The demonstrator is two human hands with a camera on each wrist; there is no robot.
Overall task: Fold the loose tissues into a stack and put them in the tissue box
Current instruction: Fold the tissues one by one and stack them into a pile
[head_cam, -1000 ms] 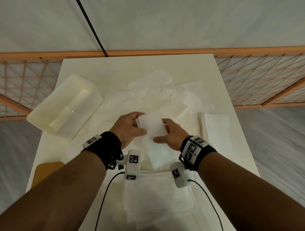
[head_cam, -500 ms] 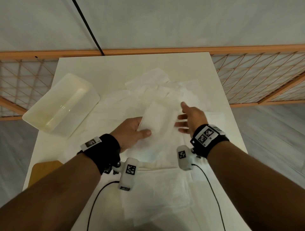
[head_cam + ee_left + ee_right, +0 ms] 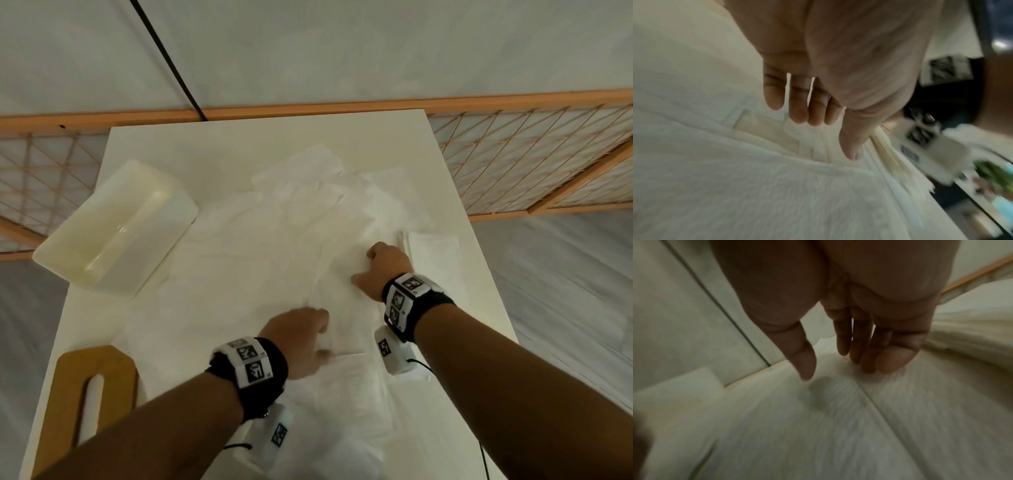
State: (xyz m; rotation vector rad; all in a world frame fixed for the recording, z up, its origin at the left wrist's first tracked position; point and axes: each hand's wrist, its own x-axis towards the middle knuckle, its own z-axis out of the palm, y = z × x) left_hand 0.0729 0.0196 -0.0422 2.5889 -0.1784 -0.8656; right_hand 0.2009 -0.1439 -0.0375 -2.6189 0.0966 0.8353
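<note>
Loose white tissues (image 3: pixel 274 240) lie spread over the middle of the white table (image 3: pixel 239 147). A folded tissue (image 3: pixel 342 298) lies flat between my hands. My left hand (image 3: pixel 301 337) rests at its near left corner with fingers straight and relaxed (image 3: pixel 797 105), the thumb tip on the tissue (image 3: pixel 756 186). My right hand (image 3: pixel 380 267) presses its far right edge with straight fingers (image 3: pixel 885 360) touching the tissue (image 3: pixel 818 426). The cream tissue box (image 3: pixel 113 226) stands open at the left. A folded stack (image 3: pixel 433 253) lies right of my right hand.
A wooden lid with a slot (image 3: pixel 68 394) lies at the near left corner. More tissues (image 3: pixel 342 411) lie at the table's front edge under my forearms. An orange lattice railing (image 3: pixel 513 154) runs behind the table. A black cable (image 3: pixel 164 58) crosses the floor.
The folded tissue, held up in both hands a second ago, now lies flat on the table. My right hand let go, swung right and came down on it; my left hand lowered toward me.
</note>
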